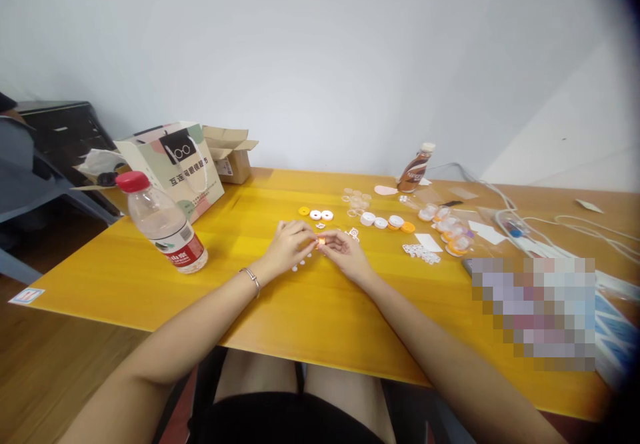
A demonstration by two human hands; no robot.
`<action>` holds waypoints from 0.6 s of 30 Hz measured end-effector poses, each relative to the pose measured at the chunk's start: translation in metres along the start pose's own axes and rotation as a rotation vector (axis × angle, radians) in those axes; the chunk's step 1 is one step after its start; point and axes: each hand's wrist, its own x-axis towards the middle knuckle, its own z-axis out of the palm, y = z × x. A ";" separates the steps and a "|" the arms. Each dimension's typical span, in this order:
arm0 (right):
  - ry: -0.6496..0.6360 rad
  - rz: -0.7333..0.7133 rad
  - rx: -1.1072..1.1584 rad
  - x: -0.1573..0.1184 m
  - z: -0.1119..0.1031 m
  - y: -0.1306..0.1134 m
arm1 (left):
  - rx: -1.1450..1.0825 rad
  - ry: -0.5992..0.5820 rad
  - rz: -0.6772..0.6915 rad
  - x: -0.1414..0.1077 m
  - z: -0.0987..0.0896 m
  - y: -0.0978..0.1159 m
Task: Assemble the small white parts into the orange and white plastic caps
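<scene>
Bare forearms (200,324) cross the near edge of a yellow table (290,324). Mid-table, the left hand (286,243) and right hand (349,256) pinch a small orange piece (321,243), fingers nearly together. Farther lie round white pieces (368,219); far left, a paper bag (173,171); behind, a pale wall (320,64).

My left hand (289,243): bare, a slim silver-coloured bangle (254,279) at the wrist, left of centre.
My right hand (349,256): bare, like the forearm (425,324).
My lap: black cloth (290,419) (matte, I'd say), bottom centre.
My thighs (257,372): bare beyond its curved edge.
</scene>
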 end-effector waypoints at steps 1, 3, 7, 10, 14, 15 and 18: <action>0.004 0.006 0.002 0.000 0.000 0.000 | 0.004 0.001 0.005 0.000 0.001 0.000; 0.015 0.017 0.008 -0.001 0.001 0.000 | 0.008 -0.005 0.010 0.000 0.002 0.000; 0.007 0.038 0.032 0.000 0.000 0.003 | -0.011 -0.043 -0.003 0.000 0.001 0.001; 0.036 0.043 0.011 0.001 -0.004 0.004 | -0.071 -0.107 -0.022 0.002 -0.006 -0.004; 0.108 0.048 -0.056 0.004 -0.012 0.004 | -0.199 -0.350 -0.042 0.002 -0.016 -0.019; 0.117 0.049 -0.065 0.004 -0.014 0.004 | -0.220 -0.408 -0.054 0.002 -0.017 -0.024; 0.120 0.049 -0.073 0.004 -0.018 0.004 | -0.235 -0.503 -0.112 0.000 -0.019 -0.033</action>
